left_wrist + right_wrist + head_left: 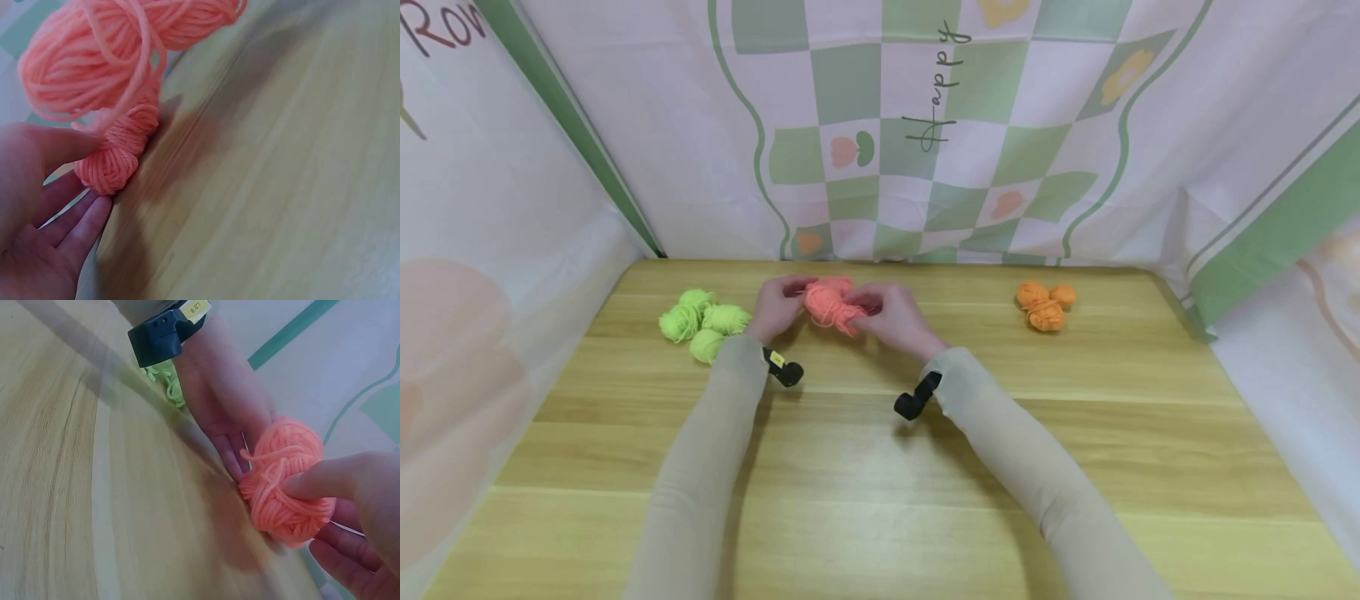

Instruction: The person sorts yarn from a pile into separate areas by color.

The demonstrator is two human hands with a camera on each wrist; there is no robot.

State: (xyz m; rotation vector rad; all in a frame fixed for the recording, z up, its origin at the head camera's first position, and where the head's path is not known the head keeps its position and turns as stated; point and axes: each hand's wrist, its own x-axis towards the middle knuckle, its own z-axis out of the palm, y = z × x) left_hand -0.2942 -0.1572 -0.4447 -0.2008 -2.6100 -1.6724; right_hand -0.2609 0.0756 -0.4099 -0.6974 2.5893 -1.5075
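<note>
Coral-pink balls of yarn (830,302) lie bunched near the table's back edge, between both hands. From the left side, my left hand (777,307) holds one small wound ball (111,164), thumb on its near side and fingers behind it. My right hand (891,315) pinches another pink ball (290,506) between its thumb (303,485) and fingers. In the left wrist view this second ball (81,59) looms larger, with loose strands hanging off it. The right hand itself is out of the left wrist view.
Several lime-green yarn balls (706,321) sit left of the left hand, close by its wrist. Orange yarn balls (1045,305) are grouped toward the right back of the wooden table (865,467). A printed curtain (910,100) hangs right behind the table's back edge.
</note>
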